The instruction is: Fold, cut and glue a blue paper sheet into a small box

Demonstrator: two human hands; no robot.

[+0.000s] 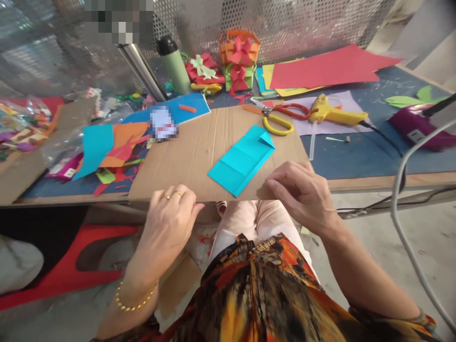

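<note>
A turquoise paper piece (240, 164) lies flat and slanted on a brown cardboard sheet (178, 156). Crease lines cross it, its lower right edge is folded into a narrow strip, and a small triangular flap stands at its upper right corner. My left hand (171, 218) rests at the cardboard's near edge, left of the paper and apart from it. Its fingers are loosely bent, the thumb sticks out, and nothing shows in it. To the right of the paper, my right hand (302, 192) rests on the cardboard with loosely curled fingers, thumb apart, holding nothing visible.
Scissors (278, 124) and a yellow glue gun (335, 114) lie beyond the paper. Red paper sheets (327, 69), small paper baskets (239, 50) and a green bottle (176, 71) stand behind. Paper scraps (117, 152) fill the left; a grey cable (397, 204) hangs at right.
</note>
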